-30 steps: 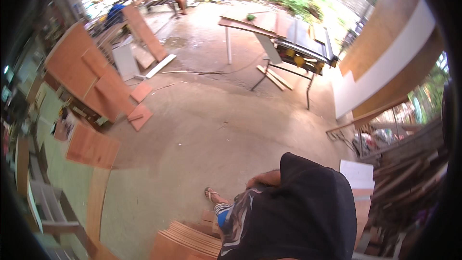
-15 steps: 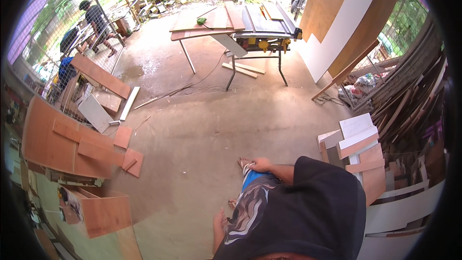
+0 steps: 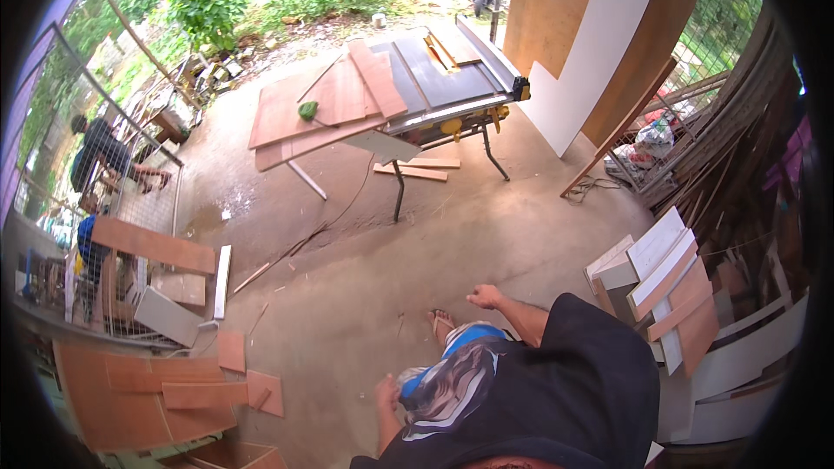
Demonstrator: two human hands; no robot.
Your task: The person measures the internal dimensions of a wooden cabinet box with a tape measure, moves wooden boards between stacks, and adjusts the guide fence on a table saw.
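Observation:
My right hand (image 3: 486, 296) is held out in front of my body, fingers curled in, with nothing seen in it. Lower and to the left, my left hand (image 3: 388, 393) hangs beside my shorts (image 3: 465, 340), its fingers loosely apart and a little blurred; it holds nothing I can see. Neither hand touches any of the wood. Ahead stands a table saw (image 3: 415, 78) on folding legs, with reddish plywood panels (image 3: 300, 91) spread at its left side. A small green thing (image 3: 307, 110) lies on those panels.
Stacked boards (image 3: 682, 295) lean at the right, near tall sheets (image 3: 591, 52). Plywood panels (image 3: 139, 399) and offcuts lie at the left. A cord (image 3: 334, 217) and wood strips (image 3: 421, 169) lie on the floor. Another person (image 3: 104, 152) bends behind a mesh fence (image 3: 139, 113).
The view has tilted and shifted, bringing the table saw closer and lower. My right hand has moved off my shorts and forward. My feet have shifted in a step.

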